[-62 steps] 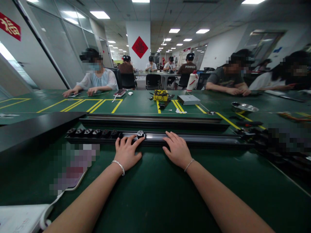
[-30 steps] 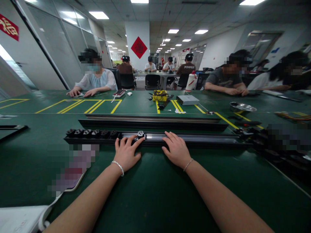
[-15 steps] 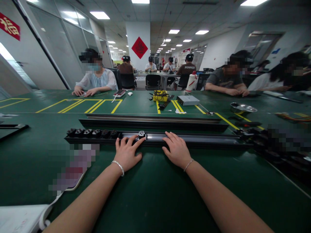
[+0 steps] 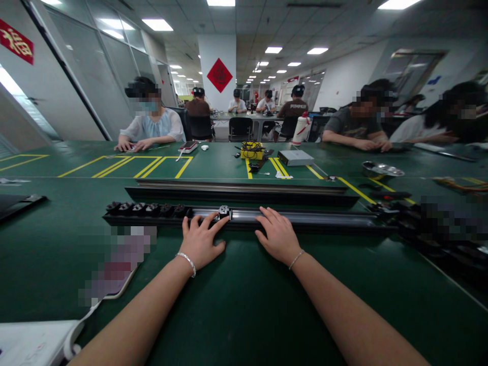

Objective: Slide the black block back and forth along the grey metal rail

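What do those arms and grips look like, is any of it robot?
No, all human. The left arm wears a broader silvery bracelet, the right arm a thinner silvery bracelet; neither shows a sleeve. The left grip and right grip are both ungloved.

green table (image 4: 244, 305) | black rail (image 4: 324, 217) | yellow box (image 4: 251, 153) | grey box (image 4: 295, 157)

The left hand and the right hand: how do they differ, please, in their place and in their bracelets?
The left hand has its index and middle fingers at the small block; the right hand is at the long dark rail, apart from that block.
The left bracelet looks thicker; the right bracelet looks finer.
Both hands are bare, palm down, with fingers extended.
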Action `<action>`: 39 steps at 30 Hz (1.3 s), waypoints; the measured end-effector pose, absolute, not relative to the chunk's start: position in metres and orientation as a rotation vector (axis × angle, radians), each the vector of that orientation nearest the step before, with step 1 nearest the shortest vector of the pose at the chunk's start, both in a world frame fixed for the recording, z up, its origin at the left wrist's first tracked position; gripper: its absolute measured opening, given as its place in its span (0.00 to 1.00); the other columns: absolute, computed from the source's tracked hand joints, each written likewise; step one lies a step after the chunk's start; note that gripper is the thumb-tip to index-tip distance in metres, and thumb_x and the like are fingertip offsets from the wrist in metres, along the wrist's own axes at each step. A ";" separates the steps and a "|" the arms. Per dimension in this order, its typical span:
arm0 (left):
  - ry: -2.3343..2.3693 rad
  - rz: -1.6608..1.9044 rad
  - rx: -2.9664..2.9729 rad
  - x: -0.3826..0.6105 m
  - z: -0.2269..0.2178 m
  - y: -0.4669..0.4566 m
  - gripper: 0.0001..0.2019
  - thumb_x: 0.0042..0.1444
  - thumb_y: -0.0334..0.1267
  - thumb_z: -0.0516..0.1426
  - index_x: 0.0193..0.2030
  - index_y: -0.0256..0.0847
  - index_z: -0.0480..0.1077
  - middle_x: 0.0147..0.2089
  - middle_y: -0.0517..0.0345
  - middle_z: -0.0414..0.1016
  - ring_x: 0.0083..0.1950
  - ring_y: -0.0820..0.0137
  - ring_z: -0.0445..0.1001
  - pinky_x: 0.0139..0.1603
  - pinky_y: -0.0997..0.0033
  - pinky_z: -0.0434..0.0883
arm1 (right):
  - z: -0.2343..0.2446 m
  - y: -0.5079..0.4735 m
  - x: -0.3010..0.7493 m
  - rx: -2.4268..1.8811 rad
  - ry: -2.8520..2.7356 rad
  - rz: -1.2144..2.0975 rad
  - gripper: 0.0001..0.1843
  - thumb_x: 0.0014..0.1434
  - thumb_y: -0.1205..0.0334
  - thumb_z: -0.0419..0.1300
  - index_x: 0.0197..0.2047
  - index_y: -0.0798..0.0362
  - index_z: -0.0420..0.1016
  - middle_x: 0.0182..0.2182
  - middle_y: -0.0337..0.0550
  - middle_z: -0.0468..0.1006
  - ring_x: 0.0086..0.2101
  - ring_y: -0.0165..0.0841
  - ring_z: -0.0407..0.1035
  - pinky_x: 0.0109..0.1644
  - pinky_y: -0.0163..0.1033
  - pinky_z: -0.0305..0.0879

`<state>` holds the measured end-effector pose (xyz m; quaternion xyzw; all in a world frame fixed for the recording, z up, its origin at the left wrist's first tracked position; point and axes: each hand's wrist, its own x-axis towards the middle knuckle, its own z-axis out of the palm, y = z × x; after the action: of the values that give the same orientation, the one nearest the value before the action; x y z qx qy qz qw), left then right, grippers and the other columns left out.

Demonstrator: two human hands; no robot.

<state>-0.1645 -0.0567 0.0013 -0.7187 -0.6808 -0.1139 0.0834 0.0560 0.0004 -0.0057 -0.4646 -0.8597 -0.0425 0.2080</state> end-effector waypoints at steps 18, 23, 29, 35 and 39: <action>-2.004 -0.414 -2.141 -0.157 0.000 -0.057 0.28 0.45 0.45 0.53 0.57 0.55 0.58 0.60 0.58 0.58 0.58 0.55 0.55 0.61 0.41 0.39 | -0.004 0.000 0.056 -1.296 -2.406 -0.125 0.19 0.56 0.56 0.49 0.51 0.49 0.65 0.59 0.45 0.59 0.58 0.39 0.50 0.55 0.48 0.51; -2.035 -0.422 -2.152 -0.155 0.002 -0.057 0.28 0.45 0.44 0.53 0.57 0.55 0.58 0.60 0.57 0.59 0.59 0.56 0.54 0.61 0.41 0.39 | -0.006 0.001 0.056 -1.297 -2.401 -0.132 0.19 0.56 0.57 0.50 0.51 0.49 0.65 0.59 0.45 0.59 0.57 0.39 0.50 0.55 0.48 0.51; -2.029 -0.465 -2.143 -0.157 -0.001 -0.056 0.29 0.44 0.45 0.54 0.56 0.51 0.57 0.59 0.56 0.60 0.58 0.56 0.55 0.62 0.41 0.38 | -0.005 0.001 0.056 -1.294 -2.401 -0.131 0.18 0.57 0.58 0.48 0.51 0.49 0.66 0.58 0.44 0.59 0.57 0.38 0.50 0.55 0.48 0.51; -2.029 -0.484 -2.141 -0.158 -0.002 -0.055 0.28 0.45 0.46 0.53 0.55 0.47 0.58 0.59 0.55 0.61 0.58 0.57 0.55 0.62 0.42 0.37 | -0.006 0.001 0.056 -1.304 -2.402 -0.136 0.18 0.58 0.58 0.48 0.51 0.49 0.66 0.58 0.43 0.59 0.57 0.38 0.50 0.55 0.47 0.51; -2.023 -0.492 -2.149 -0.158 -0.002 -0.055 0.28 0.44 0.46 0.54 0.54 0.47 0.58 0.59 0.55 0.61 0.58 0.57 0.55 0.61 0.41 0.37 | -0.005 0.000 0.056 -1.302 -2.400 -0.140 0.18 0.58 0.58 0.48 0.51 0.49 0.66 0.59 0.43 0.59 0.58 0.38 0.50 0.55 0.47 0.51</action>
<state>-0.1580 -0.0552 -0.0023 -0.7162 -0.6743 -0.1640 0.0745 0.0559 0.0001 -0.0053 -0.4663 -0.8597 -0.0501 0.2023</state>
